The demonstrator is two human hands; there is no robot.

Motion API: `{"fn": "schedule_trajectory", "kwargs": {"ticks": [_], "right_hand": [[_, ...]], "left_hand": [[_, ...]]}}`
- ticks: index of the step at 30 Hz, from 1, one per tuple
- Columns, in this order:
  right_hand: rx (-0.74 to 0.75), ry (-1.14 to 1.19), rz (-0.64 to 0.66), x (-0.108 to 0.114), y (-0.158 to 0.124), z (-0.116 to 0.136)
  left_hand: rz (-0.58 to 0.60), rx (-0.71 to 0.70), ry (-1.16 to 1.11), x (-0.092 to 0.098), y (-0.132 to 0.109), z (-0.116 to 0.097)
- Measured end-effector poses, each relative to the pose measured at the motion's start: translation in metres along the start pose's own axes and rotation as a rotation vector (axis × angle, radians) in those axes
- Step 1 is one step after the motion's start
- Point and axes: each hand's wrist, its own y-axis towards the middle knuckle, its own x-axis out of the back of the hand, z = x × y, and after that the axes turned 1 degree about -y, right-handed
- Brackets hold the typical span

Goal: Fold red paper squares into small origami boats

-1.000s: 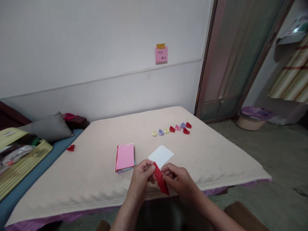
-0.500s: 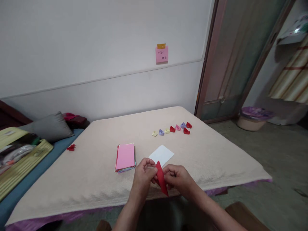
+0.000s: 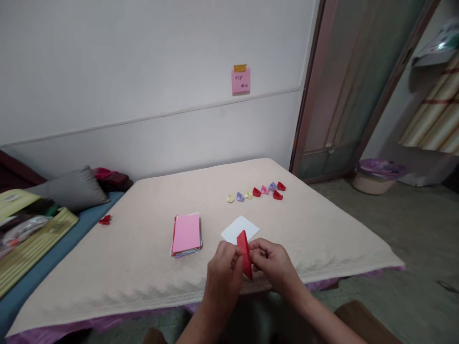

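Note:
A folded piece of red paper [image 3: 245, 253] is held up on edge between my two hands, above the near edge of the cloth-covered table. My left hand [image 3: 225, 268] pinches it from the left, its fingers curled and partly hidden behind the back of the hand. On the other side, my right hand [image 3: 270, 260] grips the paper's right face between thumb and fingers. Just beyond lies a flat white sheet [image 3: 239, 228], partly covered by the red paper. To the left rests a stack of coloured paper [image 3: 187, 233] with a pink sheet on top.
Several small folded paper boats [image 3: 256, 192] in red, pink, purple and yellow sit in a row farther back. Small red pieces [image 3: 105, 220] lie at the far left. A grey pillow [image 3: 73, 187] is beyond the left side. A lined bin [image 3: 376, 177] stands on the floor at right.
The red paper has risen slightly and turned more upright. My left hand has shifted right and rolled so its back faces me; my right hand has moved slightly up and right.

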Motion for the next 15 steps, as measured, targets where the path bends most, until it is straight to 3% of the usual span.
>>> {"fn": "schedule_trajectory", "kwargs": {"ticks": [8,15], "right_hand": [[-0.068,0.16,-0.011,-0.0003,0.0033,0.0004],[-0.01,0.051,-0.03,0.0006,0.0007,-0.0039]], "left_hand": [[0.03,0.24,-0.397,-0.0009,0.0061,0.0018],[0.093,0.358,-0.668,-0.0084,0.004,0.0026]]}}
